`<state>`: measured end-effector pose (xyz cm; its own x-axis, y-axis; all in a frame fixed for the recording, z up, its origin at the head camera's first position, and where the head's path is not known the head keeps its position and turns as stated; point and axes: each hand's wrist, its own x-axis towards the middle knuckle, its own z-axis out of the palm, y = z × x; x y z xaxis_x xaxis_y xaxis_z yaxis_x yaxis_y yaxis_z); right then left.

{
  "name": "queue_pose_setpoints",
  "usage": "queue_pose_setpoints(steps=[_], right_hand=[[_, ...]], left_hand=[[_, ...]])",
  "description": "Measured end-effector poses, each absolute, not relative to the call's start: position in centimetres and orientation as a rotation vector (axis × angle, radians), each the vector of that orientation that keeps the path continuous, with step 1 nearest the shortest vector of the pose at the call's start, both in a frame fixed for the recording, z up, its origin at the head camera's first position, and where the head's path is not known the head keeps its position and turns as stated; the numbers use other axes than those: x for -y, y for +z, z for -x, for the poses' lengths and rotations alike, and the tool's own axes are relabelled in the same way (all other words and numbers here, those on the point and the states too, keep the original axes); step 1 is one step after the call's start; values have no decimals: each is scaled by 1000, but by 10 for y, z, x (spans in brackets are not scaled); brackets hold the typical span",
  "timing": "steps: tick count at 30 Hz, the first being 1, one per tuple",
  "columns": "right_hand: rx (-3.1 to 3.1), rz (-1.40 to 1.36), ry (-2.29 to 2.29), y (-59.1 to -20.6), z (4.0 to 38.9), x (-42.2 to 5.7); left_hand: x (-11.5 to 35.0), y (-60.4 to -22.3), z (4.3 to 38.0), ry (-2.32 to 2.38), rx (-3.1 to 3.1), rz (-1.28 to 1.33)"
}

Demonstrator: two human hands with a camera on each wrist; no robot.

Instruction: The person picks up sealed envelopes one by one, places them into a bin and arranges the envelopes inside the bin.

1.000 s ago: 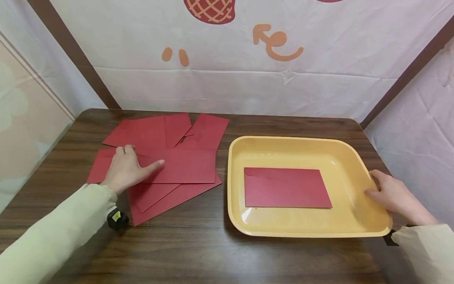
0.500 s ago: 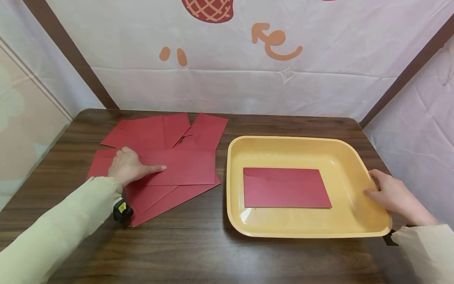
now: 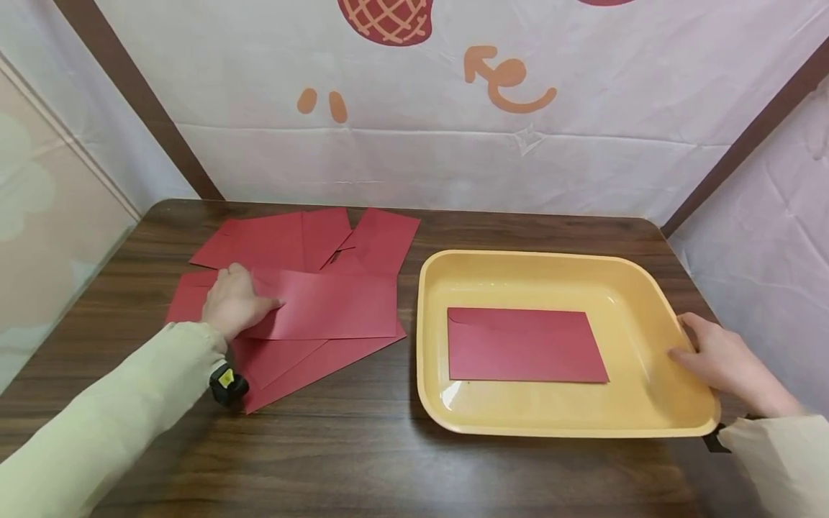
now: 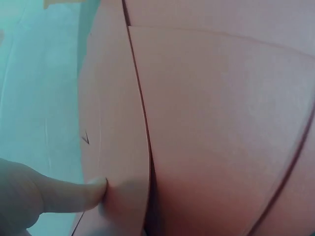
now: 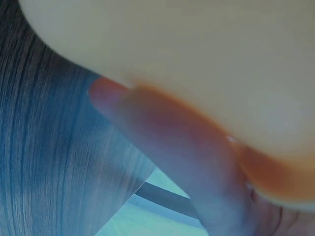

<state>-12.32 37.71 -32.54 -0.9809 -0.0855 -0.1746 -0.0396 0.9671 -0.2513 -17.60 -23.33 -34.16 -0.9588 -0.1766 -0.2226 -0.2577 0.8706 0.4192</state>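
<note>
Tray (image 3: 492, 414), four o'clock, right hand (image 3: 724, 357) gripping it: one red envelope (image 3: 527, 345) showing, apparently done; pile (image 3: 285, 356), eight o'clock: several seemingly outstanding, left hand (image 3: 234, 303) pinches topmost envelope (image 3: 340, 306).

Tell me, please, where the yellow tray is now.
In the head view, the yellow tray sits right of the red envelope pile on the wood-grain table, gripped at its right side by the right hand.

Dark wood-grain table (image 3: 363, 460) before a pale fabric backdrop (image 3: 259, 165)
A red motif (image 3: 388, 21) and orange marks (image 3: 509, 72) dot the creased backdrop between slanting brown bars (image 3: 139, 97)
</note>
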Motion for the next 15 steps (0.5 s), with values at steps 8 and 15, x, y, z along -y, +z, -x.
queue_pose_setpoints(steps=[8, 15], right_hand=[[-2928, 93, -381, -325, 123, -378], [-2939, 99, -376, -327, 124, -378]], left_hand=[[235, -340, 177, 703, -2793, 389], [242, -338, 173, 858, -2780, 319]])
